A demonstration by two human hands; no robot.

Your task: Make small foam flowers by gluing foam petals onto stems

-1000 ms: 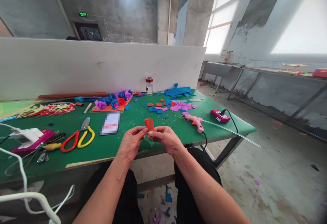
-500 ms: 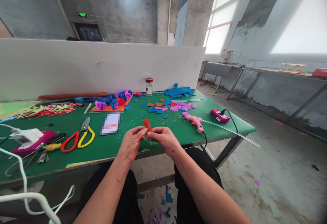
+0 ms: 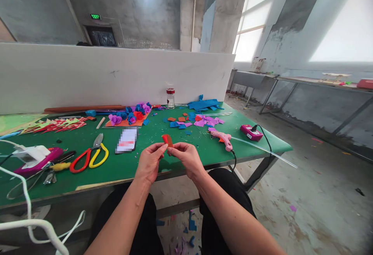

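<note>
The orange piece (image 3: 167, 139) looks papery, the glue gun (image 3: 223, 137) smooth plastic, the wall (image 3: 145, 10) rough

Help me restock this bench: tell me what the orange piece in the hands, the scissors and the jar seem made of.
Orange piece: probably thin matte paper, as it curls softly.
Scissors: likely metal blades, grey with some sheen; red and yellow handles look smooth, probably plastic.
Jar: see-through and glossy, glass or clear plastic; cannot tell which.
</note>
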